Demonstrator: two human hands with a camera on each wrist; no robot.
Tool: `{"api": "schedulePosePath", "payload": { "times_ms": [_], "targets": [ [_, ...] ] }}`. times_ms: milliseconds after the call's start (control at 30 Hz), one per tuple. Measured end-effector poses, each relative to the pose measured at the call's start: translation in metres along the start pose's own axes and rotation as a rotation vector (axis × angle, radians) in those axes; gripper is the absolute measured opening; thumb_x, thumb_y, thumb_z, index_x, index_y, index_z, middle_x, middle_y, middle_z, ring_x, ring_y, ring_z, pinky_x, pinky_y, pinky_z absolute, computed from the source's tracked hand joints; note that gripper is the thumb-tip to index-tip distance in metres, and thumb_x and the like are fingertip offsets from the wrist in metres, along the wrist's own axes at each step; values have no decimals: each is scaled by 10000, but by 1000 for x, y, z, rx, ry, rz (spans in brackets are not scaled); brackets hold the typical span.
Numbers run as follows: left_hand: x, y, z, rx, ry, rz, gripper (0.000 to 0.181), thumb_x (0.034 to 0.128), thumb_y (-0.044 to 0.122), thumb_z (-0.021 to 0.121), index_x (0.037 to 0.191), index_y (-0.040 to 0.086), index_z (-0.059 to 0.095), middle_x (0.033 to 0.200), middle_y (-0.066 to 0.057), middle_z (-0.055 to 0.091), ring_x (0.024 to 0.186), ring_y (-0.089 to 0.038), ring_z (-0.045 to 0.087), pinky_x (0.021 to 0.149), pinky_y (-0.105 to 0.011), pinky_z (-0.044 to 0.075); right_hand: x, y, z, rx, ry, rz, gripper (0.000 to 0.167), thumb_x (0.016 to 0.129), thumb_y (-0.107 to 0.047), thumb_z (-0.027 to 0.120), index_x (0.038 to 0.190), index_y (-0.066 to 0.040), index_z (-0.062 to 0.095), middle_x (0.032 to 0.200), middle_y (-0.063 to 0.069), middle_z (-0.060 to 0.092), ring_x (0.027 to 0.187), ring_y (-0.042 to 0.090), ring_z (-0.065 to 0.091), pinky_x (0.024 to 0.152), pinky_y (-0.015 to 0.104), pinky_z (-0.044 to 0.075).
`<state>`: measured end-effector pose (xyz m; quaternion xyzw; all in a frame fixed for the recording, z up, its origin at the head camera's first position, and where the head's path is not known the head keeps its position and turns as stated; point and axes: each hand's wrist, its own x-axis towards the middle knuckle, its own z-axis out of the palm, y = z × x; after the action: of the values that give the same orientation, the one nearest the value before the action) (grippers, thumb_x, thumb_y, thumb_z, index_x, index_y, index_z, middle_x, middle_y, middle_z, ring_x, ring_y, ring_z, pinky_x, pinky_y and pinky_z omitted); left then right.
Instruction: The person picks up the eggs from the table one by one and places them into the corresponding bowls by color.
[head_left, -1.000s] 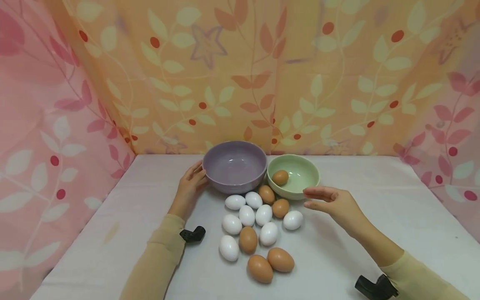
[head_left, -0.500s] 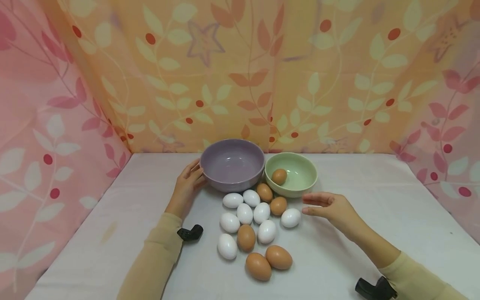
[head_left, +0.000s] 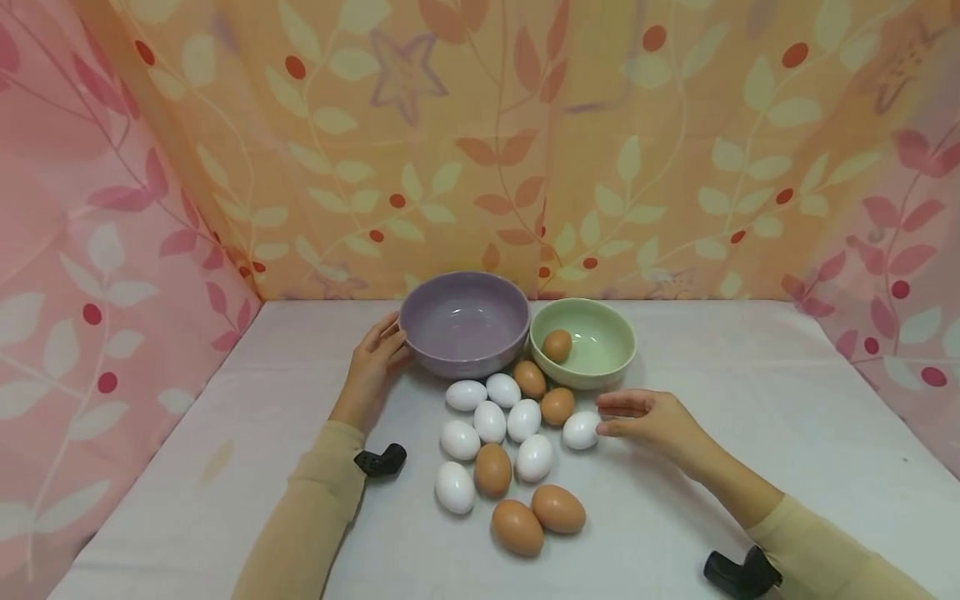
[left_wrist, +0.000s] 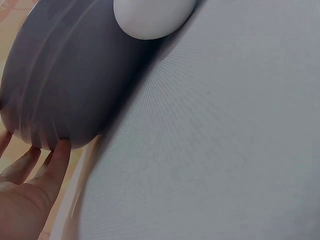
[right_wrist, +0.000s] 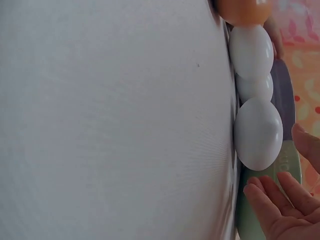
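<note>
The left hand [head_left: 372,367] rests its fingertips on the left side of the purple bowl [head_left: 465,327]; in the left wrist view that hand [left_wrist: 30,200] touches the bowl's wall [left_wrist: 55,80]. Right of a white egg [head_left: 581,430], the right hand [head_left: 652,421] has thumb and fingers apart, its tips beside the egg. In the right wrist view the egg [right_wrist: 258,134] stands just off the fingers of the right hand [right_wrist: 287,200], with nothing held. Behind it is the green bowl [head_left: 592,354], holding one brown egg [head_left: 557,346].
Several white eggs [head_left: 490,422] and several brown eggs [head_left: 492,471] lie loose in front of the two bowls on the white cloth [head_left: 262,467]. A patterned curtain [head_left: 465,150] hangs behind. Black cameras [head_left: 381,460] are strapped to both wrists.
The right hand has moved down and left, away from the green bowl's rim to beside the rightmost white egg. The left hand keeps touching the purple bowl. The head view has shifted slightly.
</note>
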<state>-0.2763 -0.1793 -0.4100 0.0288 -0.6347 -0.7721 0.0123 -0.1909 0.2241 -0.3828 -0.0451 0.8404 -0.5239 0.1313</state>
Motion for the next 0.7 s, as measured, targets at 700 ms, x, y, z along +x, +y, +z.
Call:
{"api": "schedulePosePath", "payload": {
  "times_ms": [700],
  "targets": [
    [-1,2,1,4,9,-5,540,1029,208,552,1537,175,372,1568,-83,398,1059,-78,626,965,-269,528,8,1,11,-36,-45,16,607,794,-270,846,1290,8,633,1206,157,711,1060,125,665,802,200,556]
  ]
}}
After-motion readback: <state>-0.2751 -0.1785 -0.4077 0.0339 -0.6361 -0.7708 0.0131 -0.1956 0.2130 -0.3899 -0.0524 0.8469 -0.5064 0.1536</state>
